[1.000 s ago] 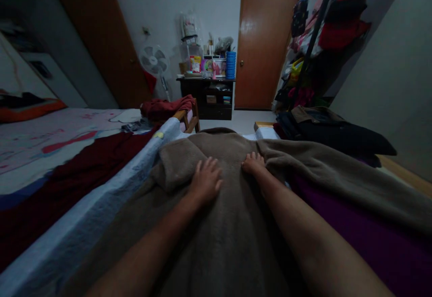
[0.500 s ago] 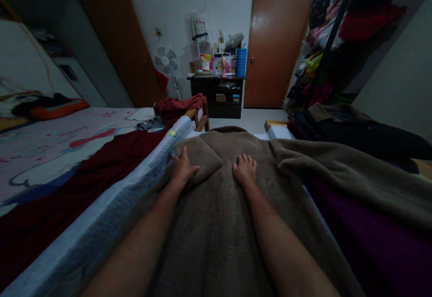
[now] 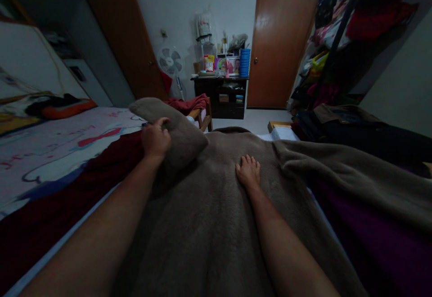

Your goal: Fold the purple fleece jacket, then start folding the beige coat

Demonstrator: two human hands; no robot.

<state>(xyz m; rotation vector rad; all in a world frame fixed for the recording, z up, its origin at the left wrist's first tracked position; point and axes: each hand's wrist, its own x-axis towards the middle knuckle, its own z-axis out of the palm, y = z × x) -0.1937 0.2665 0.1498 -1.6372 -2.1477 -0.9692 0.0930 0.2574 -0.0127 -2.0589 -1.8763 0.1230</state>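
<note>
A brown fuzzy coat [image 3: 212, 211] is spread out in front of me, its collar end pointing away. My left hand [image 3: 155, 140] grips the left sleeve [image 3: 185, 139] and holds it raised off the surface; the sleeve's far end sticks out past my fingers to the upper left. Some of those fingers are hidden behind the cloth. Flat on the upper body of the coat rests my right hand [image 3: 248, 171], fingers stretched out. The right sleeve [image 3: 344, 166] lies extended to the right, over purple cloth [image 3: 354, 225].
On the left is a bed with a printed pink sheet [image 3: 60, 135] and a dark red cloth [image 3: 67, 207]. Dark folded clothes [image 3: 374, 130] are piled at the right. A fan [image 3: 171, 60], a black cabinet [image 3: 219, 94] and a wooden door [image 3: 280, 40] stand at the back.
My left hand has taken hold of the left sleeve and lifted it up and to the left. The right hand stays flat on the coat.
</note>
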